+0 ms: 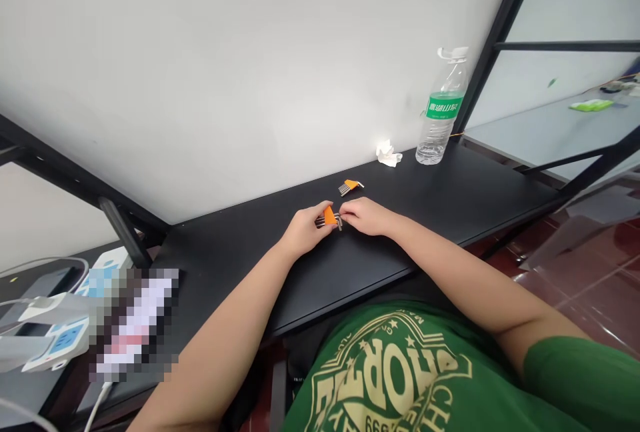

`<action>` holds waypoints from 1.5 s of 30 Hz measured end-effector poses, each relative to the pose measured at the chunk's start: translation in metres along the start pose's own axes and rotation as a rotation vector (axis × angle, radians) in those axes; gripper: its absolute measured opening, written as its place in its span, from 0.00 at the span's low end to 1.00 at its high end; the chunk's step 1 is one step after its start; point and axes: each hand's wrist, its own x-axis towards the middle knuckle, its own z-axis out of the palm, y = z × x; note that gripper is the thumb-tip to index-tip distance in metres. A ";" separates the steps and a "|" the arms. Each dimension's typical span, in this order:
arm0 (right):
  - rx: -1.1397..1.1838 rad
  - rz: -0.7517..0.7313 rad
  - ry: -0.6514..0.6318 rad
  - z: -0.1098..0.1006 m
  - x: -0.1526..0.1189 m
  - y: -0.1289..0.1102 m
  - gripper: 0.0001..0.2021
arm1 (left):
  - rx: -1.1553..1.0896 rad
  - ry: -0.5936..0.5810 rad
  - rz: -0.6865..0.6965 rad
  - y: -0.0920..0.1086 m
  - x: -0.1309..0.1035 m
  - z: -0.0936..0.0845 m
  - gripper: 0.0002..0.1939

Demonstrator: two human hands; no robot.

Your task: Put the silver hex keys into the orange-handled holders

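Note:
My left hand (302,231) grips an orange hex key holder (329,215) between thumb and fingers, just above the black table. Several metal hex keys sit in it, their long ends toward my palm and their bent ends toward the right. The fingers of my right hand (369,217) are pinched together at those bent ends, on a hex key (339,221); which key they hold is partly hidden. A second orange hex key set (351,185) lies on the table just beyond my hands.
On the black table (400,245), a crumpled white tissue (388,154) and a clear water bottle (440,112) stand by the wall. At left are a blurred-out phone-like device (137,322) with a cable and white power strips (67,339). Black metal frame bars (493,52) rise at the sides.

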 end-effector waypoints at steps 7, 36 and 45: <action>-0.292 0.126 0.101 -0.016 -0.002 0.029 0.05 | -0.048 -0.012 -0.066 -0.005 0.000 -0.002 0.30; -0.055 0.019 0.064 -0.010 -0.004 0.004 0.05 | -0.003 -0.023 -0.023 -0.004 -0.001 -0.003 0.29; -0.029 -0.102 0.086 -0.014 -0.005 0.005 0.06 | 0.022 -0.036 0.010 -0.003 -0.002 -0.004 0.28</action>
